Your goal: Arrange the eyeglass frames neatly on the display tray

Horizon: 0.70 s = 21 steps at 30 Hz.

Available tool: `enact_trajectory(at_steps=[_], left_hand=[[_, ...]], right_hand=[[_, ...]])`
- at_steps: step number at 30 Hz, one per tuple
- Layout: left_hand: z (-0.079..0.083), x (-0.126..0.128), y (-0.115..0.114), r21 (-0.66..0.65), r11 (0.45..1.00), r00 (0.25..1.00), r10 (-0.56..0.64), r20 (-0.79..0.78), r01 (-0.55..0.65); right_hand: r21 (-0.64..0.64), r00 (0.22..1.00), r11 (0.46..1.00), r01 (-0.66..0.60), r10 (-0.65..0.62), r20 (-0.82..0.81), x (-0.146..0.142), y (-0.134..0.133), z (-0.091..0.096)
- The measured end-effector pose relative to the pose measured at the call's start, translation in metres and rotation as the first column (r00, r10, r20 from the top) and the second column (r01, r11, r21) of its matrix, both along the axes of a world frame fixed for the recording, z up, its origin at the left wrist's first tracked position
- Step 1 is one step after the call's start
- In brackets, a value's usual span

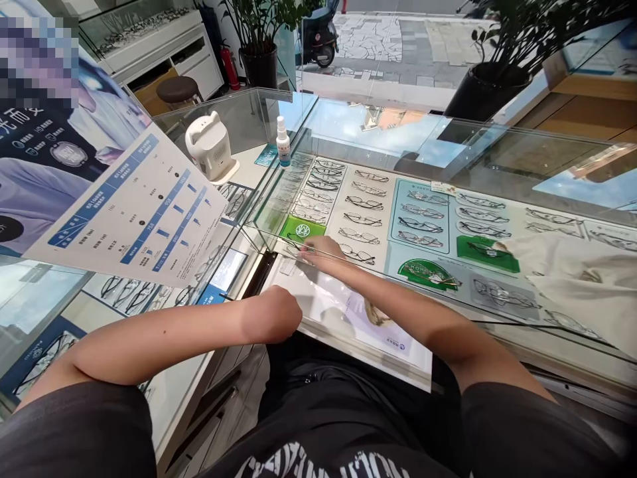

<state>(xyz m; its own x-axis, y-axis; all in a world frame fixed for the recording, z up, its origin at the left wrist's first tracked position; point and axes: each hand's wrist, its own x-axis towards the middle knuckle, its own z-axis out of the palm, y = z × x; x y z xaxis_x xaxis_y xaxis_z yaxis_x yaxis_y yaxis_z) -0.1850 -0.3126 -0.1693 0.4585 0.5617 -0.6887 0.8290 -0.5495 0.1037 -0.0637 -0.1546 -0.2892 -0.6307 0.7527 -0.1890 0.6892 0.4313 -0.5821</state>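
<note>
My right hand (322, 251) reaches under the glass top into the display case (448, 143). Its fingers are pressed together on a thin dark-rimmed pair of glasses (294, 245), beside a green placard (301, 229). My left hand (275, 316) is curled into a fist at the left edge of a pulled-out white tray (378, 335). Its fingers are tucked under, so what they hold is hidden. Rows of glasses (363, 202) lie on the case floor just beyond my right hand.
A white device (209, 147) and a small spray bottle (283, 141) stand on the counter at the back left. A tilted price chart (134, 212) leans at the left over another glasses case. Potted plants (259, 63) and a stool (178, 89) stand farther back.
</note>
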Motion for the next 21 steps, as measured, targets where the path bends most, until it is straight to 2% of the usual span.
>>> enact_trajectory(at_steps=[2,4,7,14,21], left_hand=[[-0.004,-0.002,-0.001,0.018,1.000,1.000,-0.012,0.005,0.012],[-0.006,-0.002,-0.001,0.025,0.999,0.999,-0.032,0.007,0.031],[-0.006,-0.002,0.000,0.027,0.998,0.998,-0.063,-0.006,0.063],[-0.013,-0.006,-0.001,0.066,0.996,0.997,-0.069,0.033,0.066],[-0.010,-0.004,0.000,0.062,0.993,0.995,-0.099,0.028,0.097]], right_hand=[[0.179,0.997,0.983,-0.043,0.031,0.067,-0.007,0.010,0.004],[0.331,0.988,0.940,-0.086,0.038,0.148,-0.017,0.019,0.003],[0.444,0.972,0.884,-0.145,0.043,0.232,-0.033,0.028,-0.004],[0.480,0.961,0.852,-0.208,0.087,0.262,-0.058,0.041,-0.025],[0.498,0.955,0.827,-0.261,0.147,0.258,-0.062,0.037,-0.037]])
